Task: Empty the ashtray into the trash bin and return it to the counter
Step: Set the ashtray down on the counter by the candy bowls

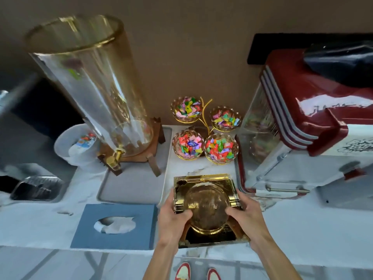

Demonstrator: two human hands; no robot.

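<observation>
Head camera looks down on a pale counter [50, 215], and both hands are on the gold ashtray [205, 207] at the near edge. Left hand [172, 219] clamps the ashtray's left side, thumb curled over into the round bowl; right hand [247, 217] grips the right side the same way, thumb inside the rim. Whether the ashtray is resting on the counter or just lifted, I cannot tell. Just beyond it, four candy bowls [203, 130] on a gold stand. Far left, a tall glass dispenser [90, 83] on a wooden base; near left, a blue tissue box [115, 226]. Right, a red popcorn machine [308, 122].
</observation>
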